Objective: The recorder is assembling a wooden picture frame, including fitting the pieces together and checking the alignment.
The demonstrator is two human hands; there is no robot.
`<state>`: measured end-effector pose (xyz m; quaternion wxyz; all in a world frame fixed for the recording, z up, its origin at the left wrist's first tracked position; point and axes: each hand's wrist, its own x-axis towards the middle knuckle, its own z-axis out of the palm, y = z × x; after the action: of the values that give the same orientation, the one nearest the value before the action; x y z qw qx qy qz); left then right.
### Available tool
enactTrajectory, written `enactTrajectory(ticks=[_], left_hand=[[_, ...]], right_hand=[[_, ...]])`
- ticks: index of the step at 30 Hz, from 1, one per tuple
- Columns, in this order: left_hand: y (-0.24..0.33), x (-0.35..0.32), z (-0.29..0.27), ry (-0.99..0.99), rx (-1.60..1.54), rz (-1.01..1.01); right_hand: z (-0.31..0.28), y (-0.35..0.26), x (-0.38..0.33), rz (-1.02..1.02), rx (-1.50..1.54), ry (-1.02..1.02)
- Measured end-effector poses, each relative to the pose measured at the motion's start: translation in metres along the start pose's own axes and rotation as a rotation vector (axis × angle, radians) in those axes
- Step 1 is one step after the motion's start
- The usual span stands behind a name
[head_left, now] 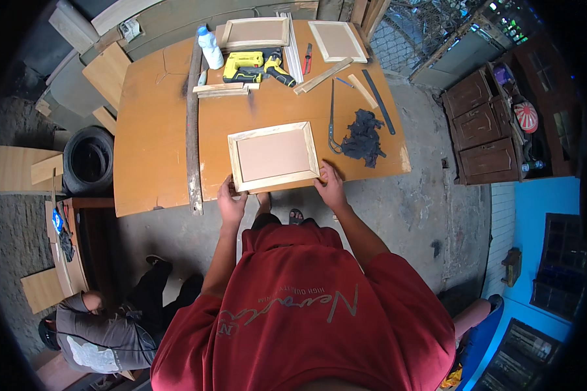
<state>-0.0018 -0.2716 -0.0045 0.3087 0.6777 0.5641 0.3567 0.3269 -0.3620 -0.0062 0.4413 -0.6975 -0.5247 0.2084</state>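
Both hands, left hand (230,203) and right hand (331,188), have fingers grasping the framed wooden panel's (274,156) near corners on the counter (153,137).

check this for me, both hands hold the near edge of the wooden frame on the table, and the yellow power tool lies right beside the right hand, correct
Not quite. The left hand and the right hand do hold the near edge of the wooden frame on the table, but the yellow power tool lies far off, near the table's far edge, not beside the right hand. The head view shows this.
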Motion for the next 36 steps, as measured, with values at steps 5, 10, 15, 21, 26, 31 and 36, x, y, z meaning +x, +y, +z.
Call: enactTrajectory(ticks=[5,10,15,21,26,31,36], left_hand=[[0.006,0.003,-0.005,-0.021,-0.001,0.007],[-0.007,0.007,0.002,-0.005,-0.068,0.041],[-0.012,0.005,-0.006,-0.055,-0.109,-0.021],[-0.008,0.008,-0.005,-0.034,-0.089,-0.040],[0.011,0.010,-0.019,-0.096,-0.130,-0.039],[0.006,0.005,-0.024,-0.079,-0.187,-0.108],[-0.008,0.014,-0.018,-0.095,-0.378,-0.167]], right_hand=[[-0.001,0.001,0.005,0.046,-0.017,-0.031],[0.001,0.002,-0.005,0.021,-0.052,0.001],[-0.003,0.002,0.003,0.007,-0.019,-0.111],[-0.002,-0.001,0.007,0.034,0.055,-0.064],[0.013,0.006,0.006,0.109,0.198,0.082],[0.017,-0.048,0.026,0.172,0.134,0.316],[-0.039,-0.238,0.071,-0.125,0.652,-0.006]])
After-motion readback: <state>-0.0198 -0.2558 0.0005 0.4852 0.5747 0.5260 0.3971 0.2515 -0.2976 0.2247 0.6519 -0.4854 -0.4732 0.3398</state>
